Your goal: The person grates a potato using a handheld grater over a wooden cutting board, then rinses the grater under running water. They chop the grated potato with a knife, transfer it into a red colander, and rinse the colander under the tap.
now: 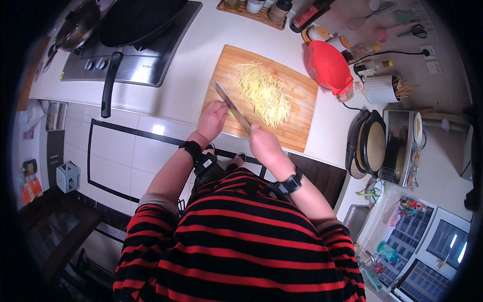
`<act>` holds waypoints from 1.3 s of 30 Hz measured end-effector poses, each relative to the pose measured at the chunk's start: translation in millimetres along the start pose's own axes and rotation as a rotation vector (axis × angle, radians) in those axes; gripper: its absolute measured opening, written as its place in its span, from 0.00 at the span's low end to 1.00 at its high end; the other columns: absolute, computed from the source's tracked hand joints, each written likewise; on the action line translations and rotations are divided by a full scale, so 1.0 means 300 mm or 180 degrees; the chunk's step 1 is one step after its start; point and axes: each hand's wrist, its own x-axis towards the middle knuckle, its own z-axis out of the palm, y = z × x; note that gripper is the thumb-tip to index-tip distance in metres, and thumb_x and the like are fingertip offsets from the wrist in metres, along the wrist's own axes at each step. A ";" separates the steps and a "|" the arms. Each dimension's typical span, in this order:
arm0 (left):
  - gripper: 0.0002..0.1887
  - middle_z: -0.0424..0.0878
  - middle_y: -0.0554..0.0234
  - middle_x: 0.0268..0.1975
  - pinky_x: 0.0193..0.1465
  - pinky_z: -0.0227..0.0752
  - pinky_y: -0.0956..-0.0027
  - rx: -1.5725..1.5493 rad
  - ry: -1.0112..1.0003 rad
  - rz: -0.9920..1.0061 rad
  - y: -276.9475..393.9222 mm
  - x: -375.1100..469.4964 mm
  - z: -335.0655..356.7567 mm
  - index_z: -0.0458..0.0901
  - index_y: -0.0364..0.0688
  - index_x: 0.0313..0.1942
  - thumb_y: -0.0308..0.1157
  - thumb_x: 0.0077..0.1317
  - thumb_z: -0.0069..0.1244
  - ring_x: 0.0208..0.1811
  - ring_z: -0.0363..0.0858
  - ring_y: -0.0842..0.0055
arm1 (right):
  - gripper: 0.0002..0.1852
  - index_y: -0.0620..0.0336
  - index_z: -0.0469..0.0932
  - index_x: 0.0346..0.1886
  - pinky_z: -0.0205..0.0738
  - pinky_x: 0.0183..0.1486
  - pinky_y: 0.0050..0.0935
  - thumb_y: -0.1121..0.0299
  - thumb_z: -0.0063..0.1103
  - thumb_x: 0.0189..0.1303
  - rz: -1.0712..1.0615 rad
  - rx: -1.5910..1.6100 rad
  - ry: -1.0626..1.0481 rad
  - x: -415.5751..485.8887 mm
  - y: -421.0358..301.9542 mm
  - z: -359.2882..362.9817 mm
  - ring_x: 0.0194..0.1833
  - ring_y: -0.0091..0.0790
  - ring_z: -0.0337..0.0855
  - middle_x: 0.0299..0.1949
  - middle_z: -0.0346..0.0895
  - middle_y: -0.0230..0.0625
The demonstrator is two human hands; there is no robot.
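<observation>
A wooden cutting board [302,113] lies on the counter before me, with a heap of pale yellow shreds [264,94], likely potato, spread over its middle. My right hand [264,141] grips the handle of a kitchen knife [232,107], whose blade points away from me and to the left. At the board's near left part, my left hand [213,117] holds a small yellow piece of vegetable [230,113] right beside the blade. Its fingers are curled and hide most of that piece. The knife's handle is covered by my right hand.
A gas stove [147,68] at the left bears a black wok [139,22], its handle [109,87] jutting over the counter's front edge. Right of the board stand a red plastic basket [330,68], a white utensil holder [381,90] and a round electric griddle [373,143]. Bottles and jars line the back.
</observation>
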 end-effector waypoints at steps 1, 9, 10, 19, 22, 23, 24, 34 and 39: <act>0.12 0.78 0.53 0.40 0.49 0.72 0.61 -0.0009 0.0001 0.0007 0.001 0.001 0.000 0.79 0.34 0.37 0.20 0.50 0.55 0.45 0.76 0.57 | 0.07 0.68 0.66 0.38 0.74 0.31 0.51 0.77 0.46 0.56 -0.0003 0.0036 0.0001 0.014 0.002 0.009 0.29 0.57 0.80 0.25 0.79 0.53; 0.10 0.78 0.53 0.39 0.48 0.73 0.61 0.0072 -0.0011 0.0011 0.005 0.004 -0.007 0.79 0.35 0.36 0.21 0.51 0.56 0.44 0.76 0.57 | 0.06 0.66 0.66 0.37 0.74 0.31 0.52 0.76 0.45 0.57 0.0063 0.0143 -0.0046 -0.007 0.022 -0.015 0.30 0.58 0.80 0.26 0.79 0.54; 0.10 0.78 0.53 0.39 0.48 0.73 0.61 0.0068 -0.0001 0.0016 0.004 0.003 -0.003 0.78 0.35 0.36 0.21 0.51 0.56 0.44 0.76 0.57 | 0.06 0.67 0.66 0.37 0.74 0.32 0.52 0.76 0.45 0.57 0.0131 0.0077 -0.0127 -0.019 0.018 -0.020 0.30 0.58 0.80 0.26 0.79 0.54; 0.10 0.79 0.53 0.40 0.49 0.73 0.61 0.0065 -0.0051 -0.0033 0.005 0.000 -0.002 0.79 0.34 0.36 0.21 0.51 0.55 0.45 0.76 0.58 | 0.06 0.68 0.66 0.37 0.74 0.32 0.52 0.77 0.45 0.56 -0.0022 0.0149 0.0153 0.027 -0.003 -0.004 0.30 0.58 0.81 0.25 0.78 0.55; 0.10 0.79 0.53 0.40 0.49 0.73 0.61 0.0040 -0.0059 -0.0087 0.003 0.000 -0.003 0.79 0.34 0.36 0.21 0.51 0.55 0.45 0.76 0.58 | 0.07 0.68 0.66 0.38 0.74 0.32 0.52 0.77 0.45 0.57 0.0059 0.0195 0.0025 0.016 0.012 -0.011 0.29 0.58 0.80 0.25 0.78 0.55; 0.10 0.79 0.53 0.40 0.49 0.73 0.61 0.0059 -0.0036 -0.0067 0.001 0.000 -0.001 0.79 0.34 0.36 0.21 0.51 0.55 0.45 0.76 0.58 | 0.07 0.69 0.66 0.38 0.73 0.32 0.53 0.77 0.45 0.57 0.0113 0.0156 -0.0074 0.007 0.016 -0.015 0.29 0.58 0.80 0.24 0.78 0.55; 0.10 0.79 0.53 0.40 0.49 0.73 0.61 0.0064 -0.0019 -0.0071 0.000 -0.002 0.002 0.79 0.34 0.36 0.21 0.51 0.55 0.45 0.76 0.58 | 0.07 0.68 0.66 0.38 0.74 0.32 0.53 0.77 0.44 0.57 0.0041 0.0178 -0.0015 -0.005 0.018 -0.017 0.29 0.58 0.80 0.24 0.78 0.55; 0.08 0.78 0.54 0.38 0.47 0.73 0.61 0.0074 0.0024 -0.0051 0.004 0.001 0.005 0.79 0.35 0.33 0.21 0.51 0.56 0.44 0.77 0.58 | 0.06 0.67 0.66 0.38 0.74 0.31 0.52 0.77 0.45 0.57 0.0059 0.0165 0.0030 0.027 0.012 0.012 0.29 0.57 0.80 0.25 0.78 0.54; 0.07 0.78 0.54 0.38 0.48 0.72 0.60 0.0079 0.0061 -0.0083 0.000 0.001 0.010 0.79 0.35 0.33 0.22 0.51 0.56 0.43 0.77 0.58 | 0.06 0.68 0.66 0.37 0.74 0.31 0.52 0.76 0.45 0.57 0.0012 0.0219 -0.0079 -0.001 0.027 -0.011 0.29 0.57 0.80 0.25 0.78 0.54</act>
